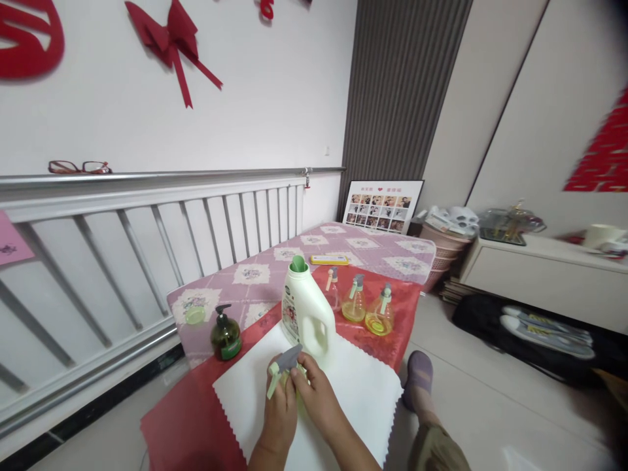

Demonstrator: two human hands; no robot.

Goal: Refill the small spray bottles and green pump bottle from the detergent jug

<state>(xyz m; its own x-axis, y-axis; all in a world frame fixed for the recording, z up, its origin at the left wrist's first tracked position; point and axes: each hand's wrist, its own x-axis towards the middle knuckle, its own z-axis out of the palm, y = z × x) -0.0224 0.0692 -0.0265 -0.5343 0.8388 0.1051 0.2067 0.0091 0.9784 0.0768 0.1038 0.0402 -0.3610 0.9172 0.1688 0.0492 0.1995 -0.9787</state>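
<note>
Close to me, both hands are closed on a spray bottle [288, 358] with a grey and pale-green trigger head. My left hand [279, 412] wraps the bottle below the head. The fingers of my right hand [316, 392] grip it around the neck; most of the bottle body is hidden. Just beyond my hands a white detergent jug [314, 311] stands upright, with a green spout insert in its mouth. Both are over a white scallop-edged mat [366, 392]. Right of the jug stand a clear spray bottle [332, 291] and two with yellow liquid, the nearer [380, 317] and farther [354, 307].
A dark green pump bottle [226, 337] and a pale-green lid [195, 315] sit on the left. Behind the jug lies a yellow-edged box [329, 260]. Red cloth [196, 412] covers part of the patterned tablecloth. A slippered foot [418, 379] is beside the table at right.
</note>
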